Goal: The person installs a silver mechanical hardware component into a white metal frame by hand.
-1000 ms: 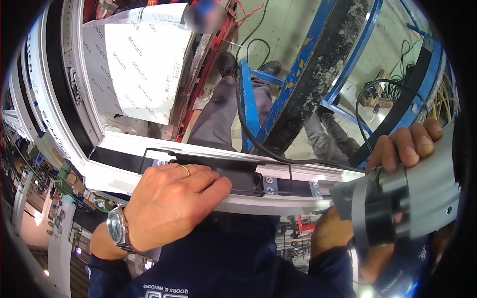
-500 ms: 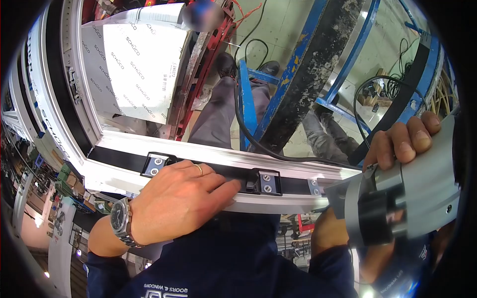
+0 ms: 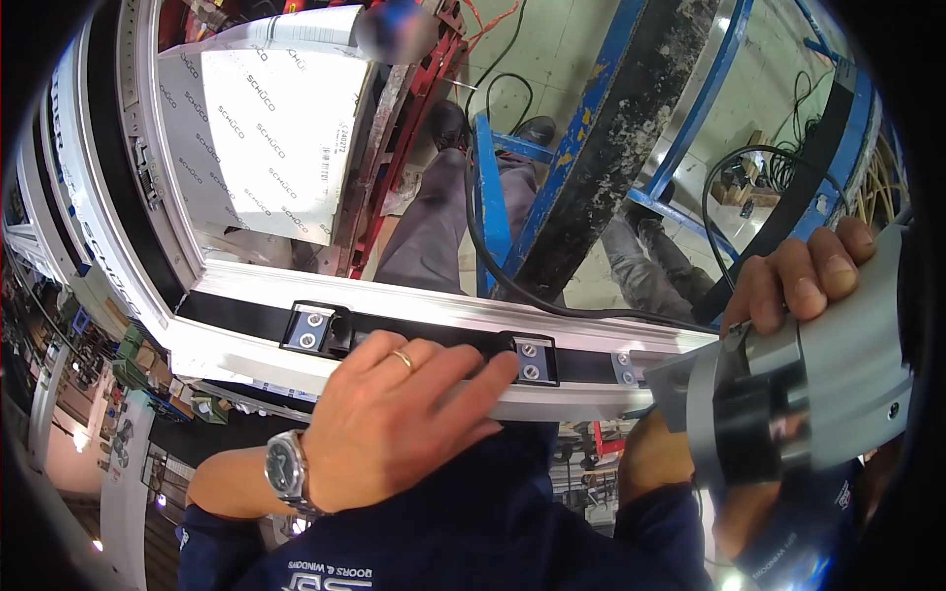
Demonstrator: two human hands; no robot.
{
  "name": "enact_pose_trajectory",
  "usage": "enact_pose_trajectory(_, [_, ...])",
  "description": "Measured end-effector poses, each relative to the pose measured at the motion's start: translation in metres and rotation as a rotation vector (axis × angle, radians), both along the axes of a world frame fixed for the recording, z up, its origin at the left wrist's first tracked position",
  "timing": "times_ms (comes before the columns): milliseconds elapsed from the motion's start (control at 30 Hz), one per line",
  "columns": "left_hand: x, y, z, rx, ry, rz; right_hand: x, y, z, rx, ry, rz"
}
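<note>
My left hand [image 3: 404,419], wearing a ring and a wristwatch [image 3: 287,470], reaches palm down over a pale metal frame [image 3: 241,350]. Its fingers are bent and slightly apart over the black channel, the index finger beside the right bracket [image 3: 533,361]; I see nothing held, though some fingertips are hidden. A left bracket [image 3: 308,328] with two round fasteners sits in the same channel. On the right, my right hand [image 3: 803,281] is curled over the top of a large grey, rounded object [image 3: 852,364] with a black band. Its palm is hidden behind that object.
A Schüco-printed package [image 3: 266,138] lies beyond the frame at upper left. Near it stands a red rack [image 3: 404,167]. A black cable [image 3: 483,236] runs past a worn blue-and-black beam [image 3: 611,138]. Another person's legs [image 3: 641,261] show beyond the beam.
My left hand has slid right and slightly down, nearer the right bracket, uncovering more of the left bracket and its black part. My right hand is almost unmoved.
</note>
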State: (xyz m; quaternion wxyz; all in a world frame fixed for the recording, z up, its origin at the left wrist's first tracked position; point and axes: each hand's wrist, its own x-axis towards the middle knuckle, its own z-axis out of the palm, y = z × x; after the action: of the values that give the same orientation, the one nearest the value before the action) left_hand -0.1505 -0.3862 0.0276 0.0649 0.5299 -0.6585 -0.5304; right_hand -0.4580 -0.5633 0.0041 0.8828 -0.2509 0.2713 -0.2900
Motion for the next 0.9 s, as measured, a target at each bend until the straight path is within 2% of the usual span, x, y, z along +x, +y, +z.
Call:
enact_pose_trajectory(133, [-0.016,0.011,-0.004,0.031,0.037,0.020,0.002,-0.001,0.000,0.009,-0.001,0.008])
enact_pose_trajectory(233, [-0.020,0.007,-0.003,0.106,-0.027,-0.020,0.004,-0.001,0.003,0.026,-0.004,0.014])
enact_pose_trajectory(333, [-0.030,0.004,-0.001,0.076,-0.081,0.048,0.006,-0.001,0.004,0.030,-0.007,0.020])
enact_pose_trajectory(533, [-0.034,0.007,0.001,0.146,-0.067,-0.035,0.028,0.012,0.019,0.024,0.207,-0.168])
enact_pose_trajectory(700, [-0.036,0.002,0.003,0.083,-0.060,0.058,0.012,0.005,0.009,-0.019,0.094,-0.037])
enact_pose_trajectory(800, [-0.041,0.010,-0.002,-0.002,-0.076,0.095,0.022,0.010,0.014,0.028,0.184,-0.138])
enact_pose_trajectory(900, [-0.043,0.015,-0.002,-0.054,-0.141,0.104,0.004,0.006,0.003,0.036,0.139,-0.132])
